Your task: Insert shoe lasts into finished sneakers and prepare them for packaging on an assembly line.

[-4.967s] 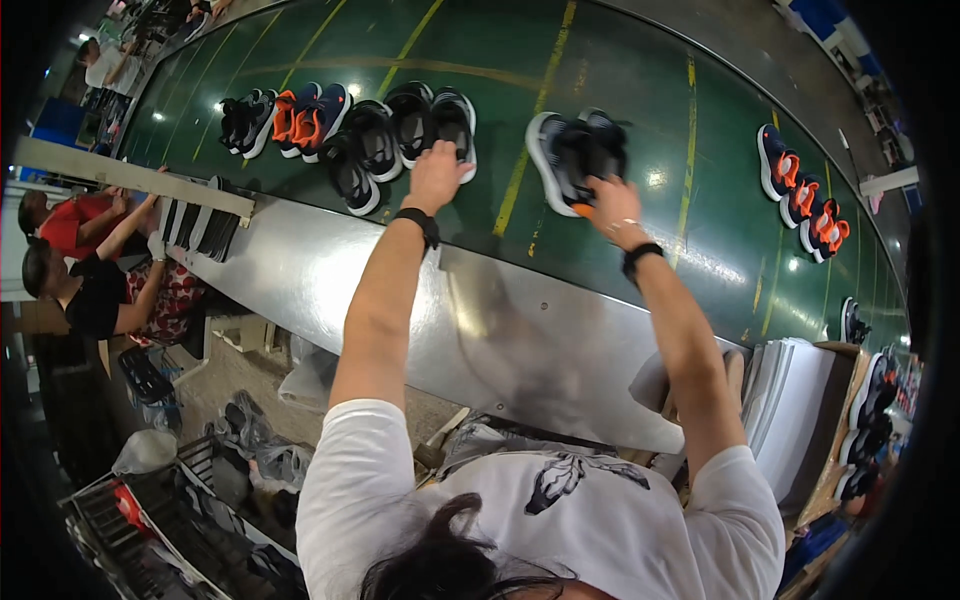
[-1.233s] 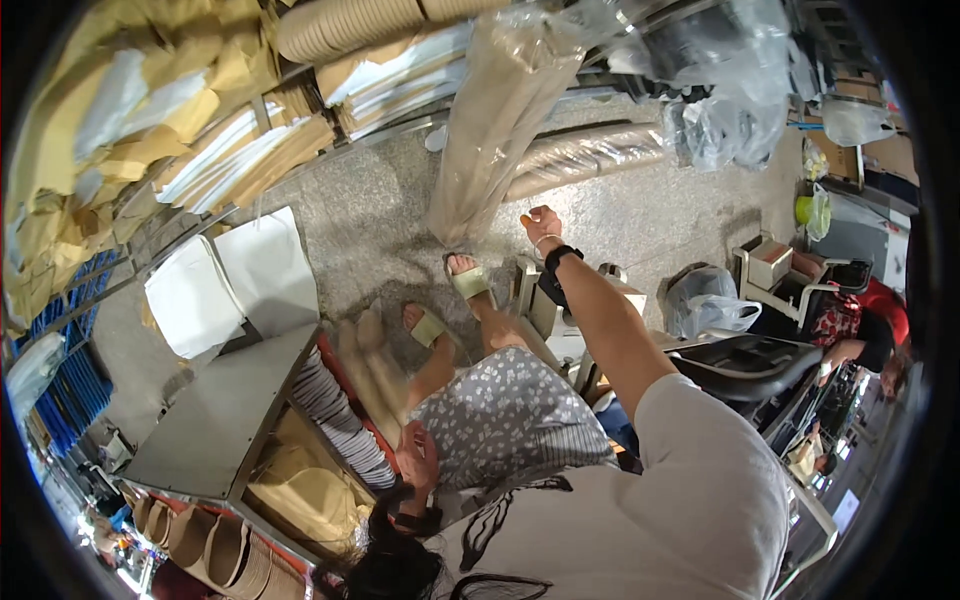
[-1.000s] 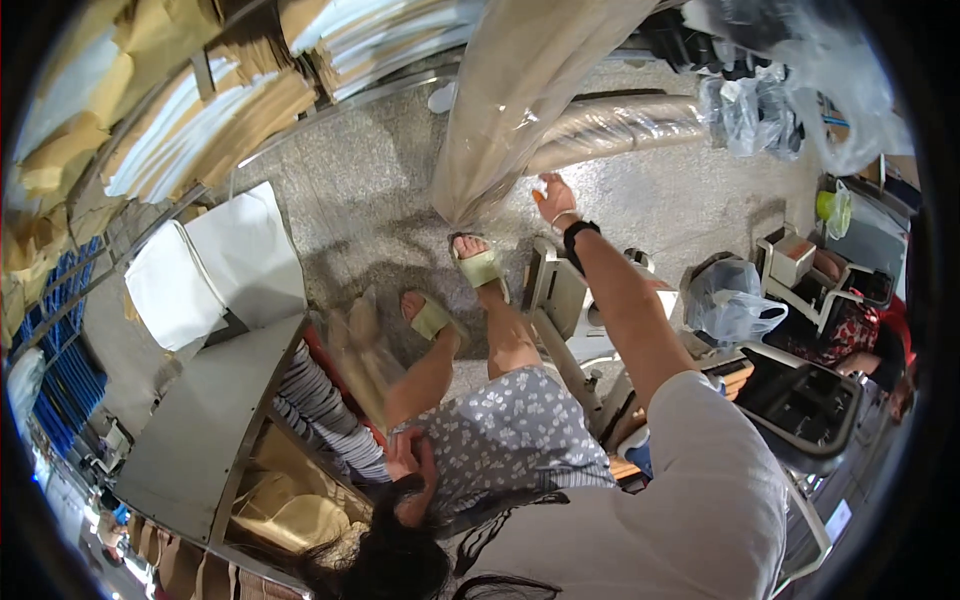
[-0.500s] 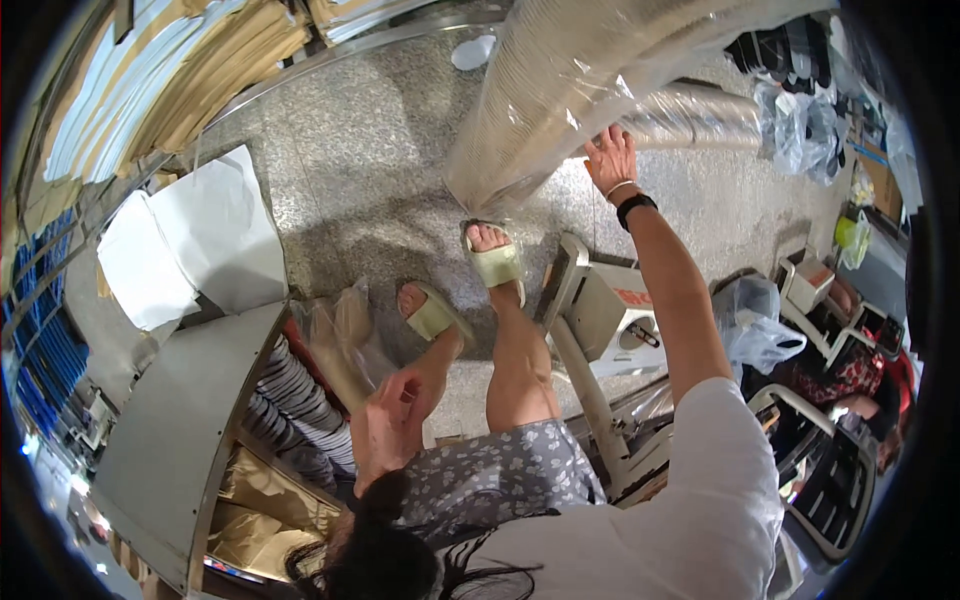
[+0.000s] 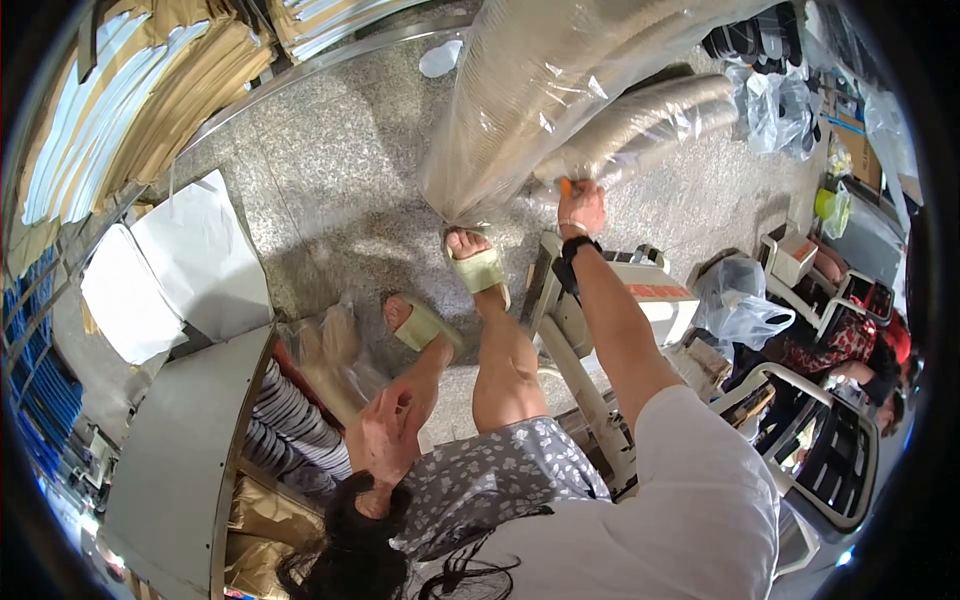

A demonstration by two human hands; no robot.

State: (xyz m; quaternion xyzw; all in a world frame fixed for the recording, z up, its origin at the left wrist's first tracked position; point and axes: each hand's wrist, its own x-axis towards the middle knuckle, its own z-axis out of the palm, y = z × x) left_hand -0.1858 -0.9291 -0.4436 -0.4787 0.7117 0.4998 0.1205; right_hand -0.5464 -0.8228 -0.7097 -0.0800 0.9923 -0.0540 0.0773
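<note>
My right hand [image 5: 582, 207], with a dark band on its wrist, is closed at the near end of a long brown bundle [image 5: 640, 125] wrapped in clear plastic. A small orange piece [image 5: 566, 187] sticks out beside its thumb; its kind cannot be made out. The bundle bows along its length on the floor. Left of it leans a much thicker brown bundle [image 5: 520, 100], also in clear film, its lower end by my sandalled foot. Close to my leg, my left hand [image 5: 385, 430] has its fingers curled, with nothing visible in them.
A beige metal machine [image 5: 625, 300] stands under my right forearm. To the left are white boards [image 5: 195, 250] and a grey cabinet [image 5: 180, 450] with striped stacks inside. Cardboard stacks [image 5: 120, 110] fill the far left. Plastic bags [image 5: 740, 300] and another person [image 5: 850, 355] are at the right.
My right hand has come nearer to me, its fingers now curled in. The smaller bundle's near end has shifted with it, and the bundle bends. My left hand stays near my leg.
</note>
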